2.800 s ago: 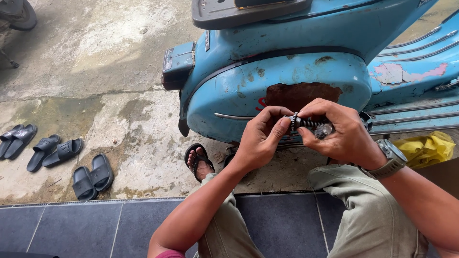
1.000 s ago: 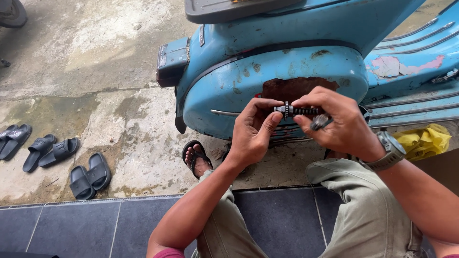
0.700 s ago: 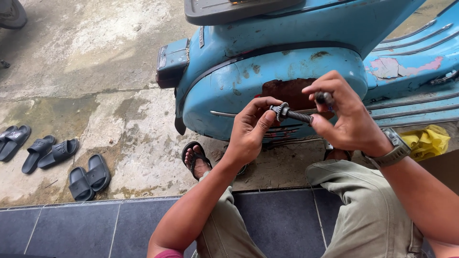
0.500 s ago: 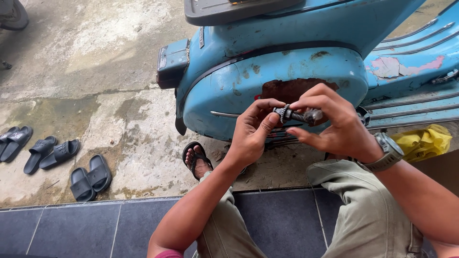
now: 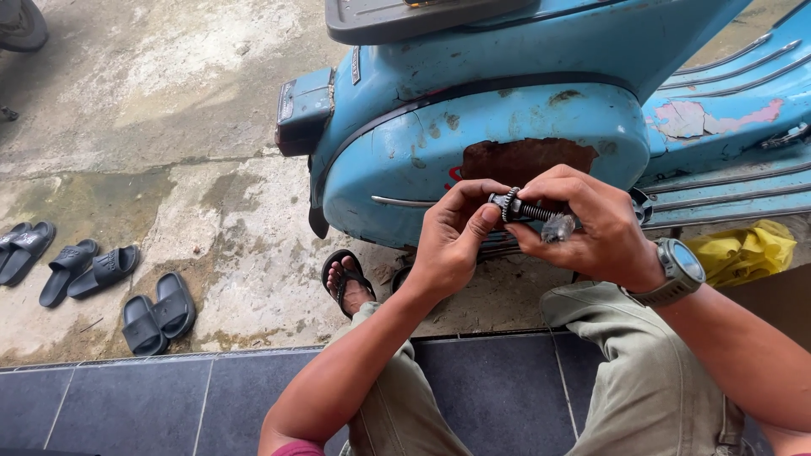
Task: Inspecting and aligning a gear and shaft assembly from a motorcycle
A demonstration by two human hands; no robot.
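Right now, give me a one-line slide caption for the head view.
Left hand and right hand hold a small bolt-like part before a blue scooter.

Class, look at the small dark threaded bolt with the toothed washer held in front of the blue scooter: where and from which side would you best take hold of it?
Probably grip the small dark threaded bolt by its bare threaded shank, from below. It lies roughly level; the left hand pinches the toothed washer end and the right hand covers the other end from above.

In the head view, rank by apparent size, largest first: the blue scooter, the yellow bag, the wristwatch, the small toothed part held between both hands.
1. blue scooter
2. yellow bag
3. wristwatch
4. toothed part
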